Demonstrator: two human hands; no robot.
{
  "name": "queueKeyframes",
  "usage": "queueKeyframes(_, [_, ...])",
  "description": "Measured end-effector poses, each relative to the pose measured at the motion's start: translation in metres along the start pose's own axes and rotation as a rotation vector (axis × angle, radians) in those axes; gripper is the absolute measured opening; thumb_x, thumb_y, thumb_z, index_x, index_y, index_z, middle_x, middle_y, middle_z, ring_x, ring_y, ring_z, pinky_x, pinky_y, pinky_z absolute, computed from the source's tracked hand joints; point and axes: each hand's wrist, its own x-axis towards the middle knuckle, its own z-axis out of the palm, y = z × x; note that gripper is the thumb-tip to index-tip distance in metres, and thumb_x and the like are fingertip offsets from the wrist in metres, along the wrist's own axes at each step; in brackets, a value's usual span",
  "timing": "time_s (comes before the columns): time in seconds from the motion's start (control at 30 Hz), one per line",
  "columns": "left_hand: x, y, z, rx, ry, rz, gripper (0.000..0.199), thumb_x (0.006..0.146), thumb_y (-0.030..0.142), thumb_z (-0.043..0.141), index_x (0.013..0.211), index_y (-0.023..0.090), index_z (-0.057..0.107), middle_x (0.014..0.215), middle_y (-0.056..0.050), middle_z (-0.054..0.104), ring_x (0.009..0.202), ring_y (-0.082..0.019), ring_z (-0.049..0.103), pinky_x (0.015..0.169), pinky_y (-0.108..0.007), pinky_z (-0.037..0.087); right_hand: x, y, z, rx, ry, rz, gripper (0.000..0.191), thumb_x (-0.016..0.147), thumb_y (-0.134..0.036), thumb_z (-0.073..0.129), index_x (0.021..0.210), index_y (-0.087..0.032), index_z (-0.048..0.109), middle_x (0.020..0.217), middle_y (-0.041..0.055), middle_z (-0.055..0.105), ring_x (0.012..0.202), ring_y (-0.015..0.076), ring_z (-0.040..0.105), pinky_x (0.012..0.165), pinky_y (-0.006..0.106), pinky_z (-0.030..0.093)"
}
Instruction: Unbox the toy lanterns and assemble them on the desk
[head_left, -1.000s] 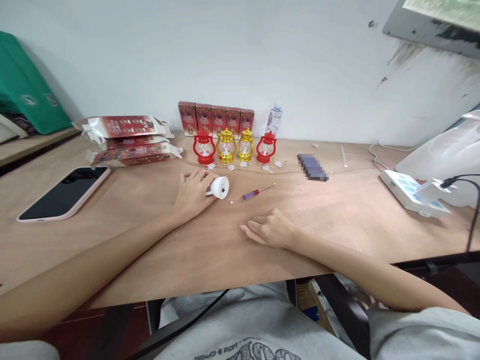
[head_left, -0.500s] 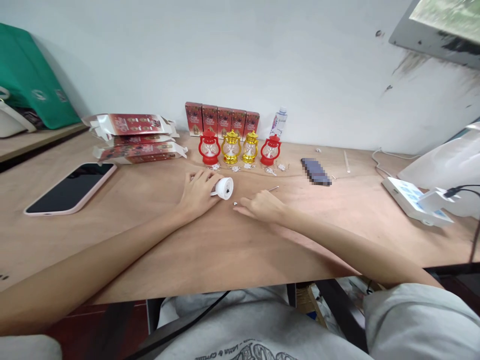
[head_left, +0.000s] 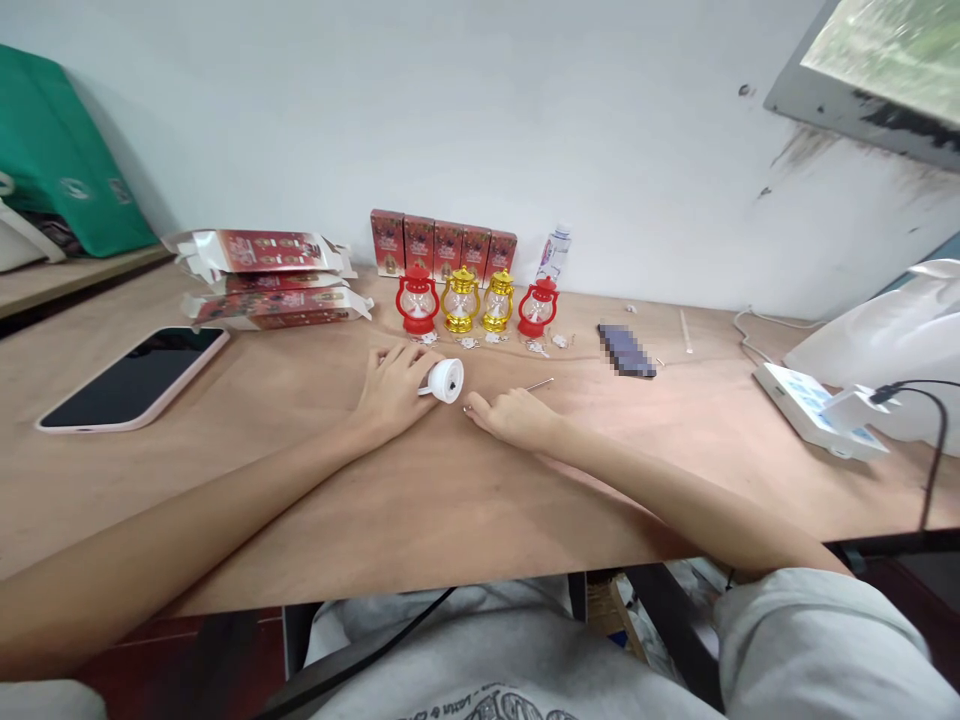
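My left hand (head_left: 394, 388) rests on the wooden table, its fingers round a white round cup-like part (head_left: 446, 381) whose hollow side faces right. My right hand (head_left: 517, 415) is closed in a pinch low over the table, just right of that part. A tiny pale piece shows at its fingertips, and a thin metal rod (head_left: 540, 384) sticks out beyond the hand. Behind the hands stand a red lantern (head_left: 418, 302), two gold lanterns (head_left: 460, 302) and another red lantern (head_left: 538, 307), with small white pieces (head_left: 469, 343) lying in front of them.
Red boxes (head_left: 448, 248) and a bottle (head_left: 553, 254) stand by the wall. Opened cartons (head_left: 277, 300) and a phone (head_left: 135, 380) lie left. A dark blurred object (head_left: 627, 350), a power strip (head_left: 817, 408) and a white bag (head_left: 885, 335) are right.
The small piece that lay beside my right hand's fingertips is now between them. My left hand still holds the white part. The whole view has shifted slightly.
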Motion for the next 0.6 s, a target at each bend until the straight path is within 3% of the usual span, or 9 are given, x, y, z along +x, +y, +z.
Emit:
queueKeyframes(0.13, [0.001, 0.002, -0.002, -0.010, -0.022, -0.014, 0.028, 0.079, 0.026, 0.059, 0.107, 0.021, 0.059, 0.113, -0.009, 0.064, 0.107, -0.029, 0.055, 0.084, -0.042, 0.033, -0.003, 0.016, -0.001, 0.063, 0.055, 0.069, 0.034, 0.099, -0.029, 0.028, 0.109, -0.011, 0.055, 0.075, 0.0127, 0.070, 0.067, 0.0211, 0.064, 0.058, 0.026, 0.034])
queueKeyframes(0.23, [0.001, 0.003, -0.004, -0.018, -0.032, -0.024, 0.028, 0.078, 0.026, 0.060, 0.106, 0.021, 0.059, 0.113, -0.009, 0.064, 0.107, -0.029, 0.055, 0.084, -0.042, 0.033, -0.005, 0.060, 0.000, 0.202, 0.200, 0.217, 0.030, 0.096, -0.029, 0.037, 0.111, -0.013, 0.057, 0.085, 0.0112, 0.070, 0.076, 0.0191, 0.064, 0.064, 0.025, 0.037])
queueKeyframes(0.3, [0.001, 0.004, -0.004, -0.023, -0.024, -0.023, 0.027, 0.078, 0.026, 0.060, 0.105, 0.022, 0.059, 0.114, -0.009, 0.063, 0.106, -0.029, 0.055, 0.083, -0.042, 0.033, -0.003, 0.099, 0.005, 0.285, 0.287, 0.472, 0.031, 0.093, -0.033, 0.044, 0.113, -0.014, 0.058, 0.083, 0.0094, 0.070, 0.076, 0.0185, 0.062, 0.067, 0.026, 0.038])
queueKeyframes(0.33, [0.001, 0.003, -0.004, -0.024, -0.020, -0.022, 0.027, 0.078, 0.026, 0.060, 0.105, 0.022, 0.059, 0.113, -0.009, 0.063, 0.106, -0.029, 0.055, 0.083, -0.042, 0.033, -0.001, 0.119, 0.008, 0.337, 0.291, 0.598, 0.031, 0.092, -0.033, 0.045, 0.112, -0.014, 0.059, 0.082, 0.0087, 0.070, 0.074, 0.0175, 0.062, 0.067, 0.026, 0.038])
queueKeyframes(0.43, [0.001, 0.002, -0.003, -0.019, -0.024, -0.017, 0.027, 0.078, 0.026, 0.060, 0.105, 0.022, 0.059, 0.114, -0.009, 0.063, 0.106, -0.029, 0.055, 0.082, -0.042, 0.033, 0.009, 0.169, 0.021, 0.353, 0.246, 0.759, 0.029, 0.089, -0.024, 0.045, 0.106, -0.008, 0.063, 0.087, 0.0129, 0.070, 0.075, 0.0170, 0.061, 0.067, 0.026, 0.040])
queueKeyframes(0.53, [0.001, 0.001, -0.002, -0.010, -0.022, -0.006, 0.027, 0.078, 0.026, 0.060, 0.105, 0.021, 0.059, 0.114, -0.009, 0.063, 0.105, -0.029, 0.055, 0.082, -0.042, 0.033, 0.023, 0.199, 0.035, 0.369, 0.164, 0.824, 0.024, 0.084, -0.018, 0.050, 0.094, -0.007, 0.068, 0.089, 0.0149, 0.070, 0.076, 0.0172, 0.062, 0.065, 0.026, 0.041])
queueKeyframes(0.6, [0.001, 0.001, -0.001, -0.007, -0.010, -0.001, 0.027, 0.079, 0.026, 0.060, 0.105, 0.021, 0.059, 0.113, -0.009, 0.063, 0.104, -0.029, 0.056, 0.082, -0.042, 0.034, 0.033, 0.210, 0.042, 0.392, 0.081, 0.830, 0.017, 0.080, -0.018, 0.056, 0.086, -0.009, 0.070, 0.080, 0.0110, 0.070, 0.070, 0.0159, 0.061, 0.062, 0.025, 0.041])
